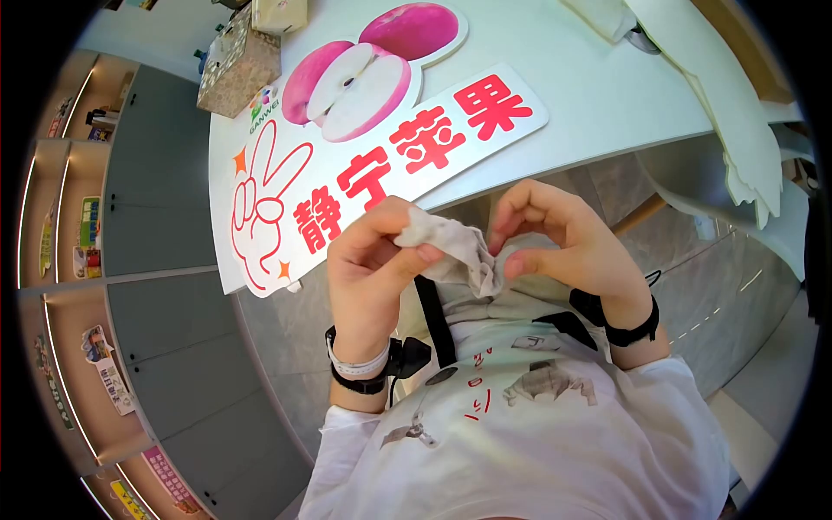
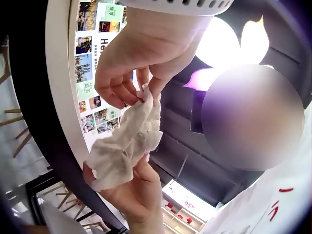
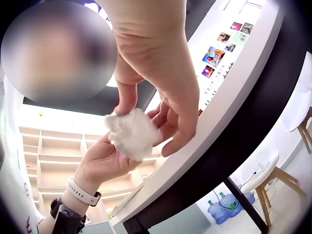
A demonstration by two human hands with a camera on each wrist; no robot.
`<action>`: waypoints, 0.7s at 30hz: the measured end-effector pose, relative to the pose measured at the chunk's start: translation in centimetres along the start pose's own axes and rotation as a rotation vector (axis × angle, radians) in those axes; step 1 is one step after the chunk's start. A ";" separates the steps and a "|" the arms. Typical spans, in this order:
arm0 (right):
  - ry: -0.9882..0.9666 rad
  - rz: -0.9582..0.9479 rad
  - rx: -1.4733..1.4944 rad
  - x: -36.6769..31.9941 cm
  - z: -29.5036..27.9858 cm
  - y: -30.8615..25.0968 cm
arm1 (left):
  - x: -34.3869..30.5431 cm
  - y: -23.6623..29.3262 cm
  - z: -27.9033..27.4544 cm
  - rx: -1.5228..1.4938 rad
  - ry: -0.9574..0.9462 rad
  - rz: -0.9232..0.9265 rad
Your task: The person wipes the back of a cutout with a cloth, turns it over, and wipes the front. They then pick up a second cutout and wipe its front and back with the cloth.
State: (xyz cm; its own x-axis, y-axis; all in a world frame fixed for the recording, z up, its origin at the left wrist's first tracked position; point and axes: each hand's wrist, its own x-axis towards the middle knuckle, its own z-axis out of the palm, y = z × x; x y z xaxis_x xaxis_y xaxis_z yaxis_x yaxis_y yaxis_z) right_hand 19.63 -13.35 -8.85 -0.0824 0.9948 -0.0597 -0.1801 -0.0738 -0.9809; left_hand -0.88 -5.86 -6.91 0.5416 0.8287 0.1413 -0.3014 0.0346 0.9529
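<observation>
A crumpled off-white cloth (image 1: 459,256) is held between both hands in front of the torso, just off the table's near edge. My left hand (image 1: 368,269) pinches one end between thumb and curled fingers. At the other end is my right hand (image 1: 563,238), its thumb and bent fingers around the cloth's edge. In the left wrist view the cloth (image 2: 126,141) hangs in loose folds, with a ragged edge. Seen from the right wrist, the bunched cloth (image 3: 134,134) covers part of the left fingers.
A white table (image 1: 589,113) stands ahead, bearing an apple-shaped sign (image 1: 364,178) with red characters. A patterned tissue box (image 1: 243,65) sits at its far left. Pale sheet material (image 1: 737,130) drapes over the right side. Grey cabinets (image 1: 165,173) line the left; a chair (image 3: 268,178) stands beyond the table.
</observation>
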 end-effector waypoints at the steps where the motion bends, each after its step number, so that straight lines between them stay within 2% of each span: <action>1: -0.013 -0.016 -0.081 0.1 0.1 -0.1 | -0.1 0.2 0.1 0.059 -0.010 0.011; 5: -0.164 -0.024 -0.257 -0.1 0.0 -0.3 | -0.5 0.5 0.4 0.291 -0.047 0.156; 8: -0.176 -0.019 -0.190 0.0 0.6 -0.2 | -0.6 0.9 -0.1 0.429 -0.217 0.221; 11: -0.028 -0.164 -0.222 -0.1 0.7 1.3 | -0.5 0.7 -0.1 0.509 -0.311 0.392; 14: 0.317 -0.279 -0.131 0.3 0.8 1.8 | -1.0 0.9 -0.7 0.637 -0.349 0.484; 18: 0.346 -0.431 -0.035 0.0 0.3 1.9 | -1.6 1.6 -1.9 0.850 -0.471 0.447; 20: 0.365 -0.489 0.044 -0.1 0.1 1.9 | -1.2 2.2 -1.6 0.849 -0.550 0.431; 21: 0.356 -0.492 0.108 -0.1 0.1 1.9 | -1.2 2.1 -1.5 0.804 -0.504 0.413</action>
State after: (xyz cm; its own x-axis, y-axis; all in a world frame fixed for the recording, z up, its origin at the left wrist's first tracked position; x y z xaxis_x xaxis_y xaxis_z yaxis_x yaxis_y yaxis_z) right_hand 19.20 -13.59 -10.72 0.3642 0.8751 0.3186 -0.2136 0.4114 -0.8861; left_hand -3.31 -5.97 -5.46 0.8367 0.3546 0.4173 -0.0256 -0.7359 0.6766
